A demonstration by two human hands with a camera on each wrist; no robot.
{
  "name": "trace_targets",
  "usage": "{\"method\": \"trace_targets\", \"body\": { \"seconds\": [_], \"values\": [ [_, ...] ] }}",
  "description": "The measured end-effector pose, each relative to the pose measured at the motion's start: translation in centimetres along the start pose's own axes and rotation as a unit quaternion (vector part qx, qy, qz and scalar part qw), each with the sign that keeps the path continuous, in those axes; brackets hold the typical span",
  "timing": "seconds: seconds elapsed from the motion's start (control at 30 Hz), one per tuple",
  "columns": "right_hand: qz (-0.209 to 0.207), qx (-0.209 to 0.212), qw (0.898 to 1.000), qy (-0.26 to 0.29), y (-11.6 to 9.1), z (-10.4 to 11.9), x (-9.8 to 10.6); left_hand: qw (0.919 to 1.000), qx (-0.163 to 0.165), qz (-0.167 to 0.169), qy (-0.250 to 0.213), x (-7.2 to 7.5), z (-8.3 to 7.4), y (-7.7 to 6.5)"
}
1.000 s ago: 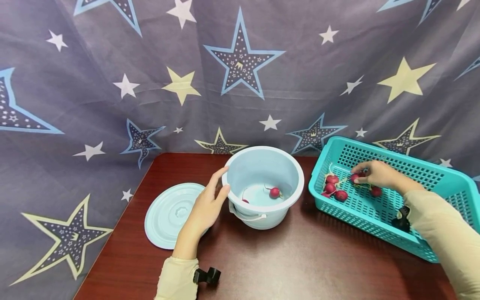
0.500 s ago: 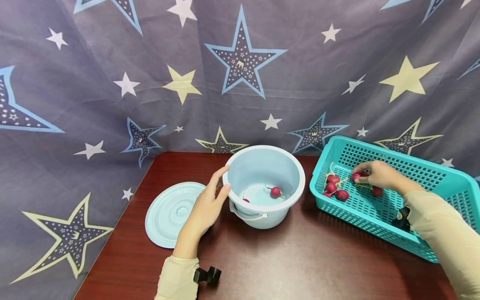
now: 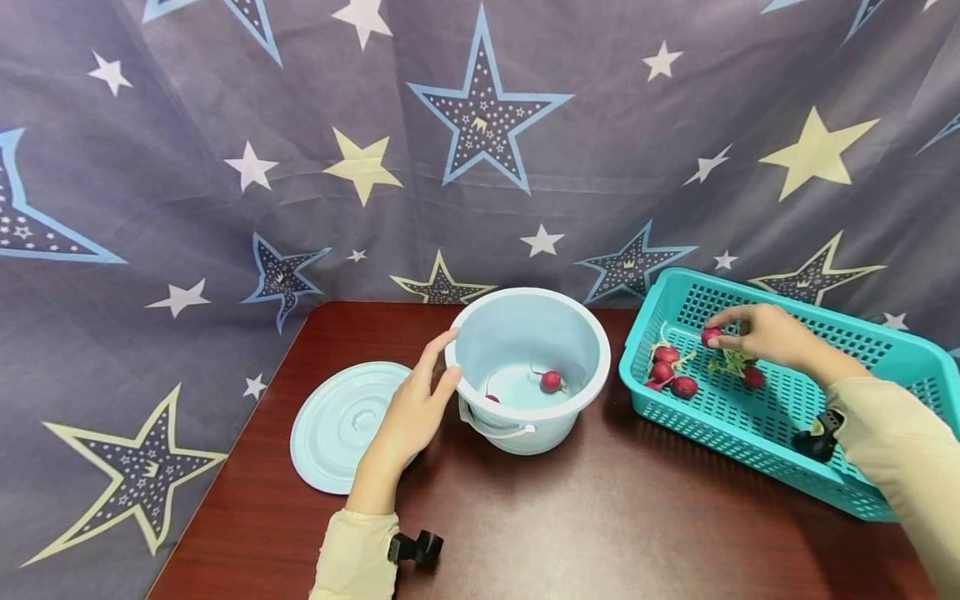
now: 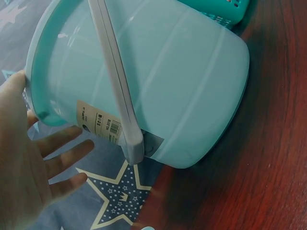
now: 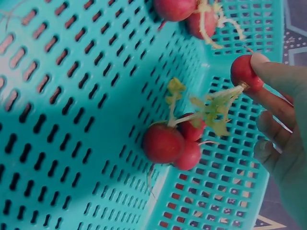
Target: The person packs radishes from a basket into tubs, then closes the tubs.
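Note:
A pale blue bucket (image 3: 555, 433) stands upright in the middle of the table, with two radishes visible inside, one (image 3: 551, 382) in full and one mostly hidden by the rim. At its left, my left hand (image 3: 416, 408) touches the rim with thumb and forefinger; the other fingers are extended in the left wrist view. Over the turquoise basket (image 3: 720, 436), my right hand (image 3: 776, 337) pinches a red radish (image 5: 244, 74) between thumb and fingers. That radish has pale stems and green leaves. Several more radishes (image 5: 163, 143) lie in the basket below it.
A round light blue lid (image 3: 352, 425) lies on the table, left of the bucket and partly behind my left arm. The white bucket handle (image 4: 115, 72) hangs down in front. A grey curtain (image 3: 300, 108) with stars hangs behind the dark red table (image 3: 570, 525).
My right hand has risen slightly from the basket floor with the radish, and its leaves now show below. My left hand stays at the bucket rim.

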State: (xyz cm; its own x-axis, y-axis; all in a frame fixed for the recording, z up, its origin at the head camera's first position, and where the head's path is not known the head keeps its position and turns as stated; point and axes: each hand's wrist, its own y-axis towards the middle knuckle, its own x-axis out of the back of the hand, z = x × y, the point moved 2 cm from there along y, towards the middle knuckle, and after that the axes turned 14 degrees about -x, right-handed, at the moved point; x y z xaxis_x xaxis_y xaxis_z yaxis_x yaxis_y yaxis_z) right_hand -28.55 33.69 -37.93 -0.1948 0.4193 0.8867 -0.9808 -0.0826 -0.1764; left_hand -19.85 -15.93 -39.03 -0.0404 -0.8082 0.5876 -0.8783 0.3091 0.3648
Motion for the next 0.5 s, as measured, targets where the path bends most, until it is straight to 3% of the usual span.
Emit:
{"method": "trace_targets", "body": {
  "seconds": [0.5],
  "values": [
    [-0.052,-0.005,0.998,0.030,-1.3,1.0,1.2,1.0000,-0.001,-0.002,-0.005,-0.1,0.0,0.0]
  ]
}}
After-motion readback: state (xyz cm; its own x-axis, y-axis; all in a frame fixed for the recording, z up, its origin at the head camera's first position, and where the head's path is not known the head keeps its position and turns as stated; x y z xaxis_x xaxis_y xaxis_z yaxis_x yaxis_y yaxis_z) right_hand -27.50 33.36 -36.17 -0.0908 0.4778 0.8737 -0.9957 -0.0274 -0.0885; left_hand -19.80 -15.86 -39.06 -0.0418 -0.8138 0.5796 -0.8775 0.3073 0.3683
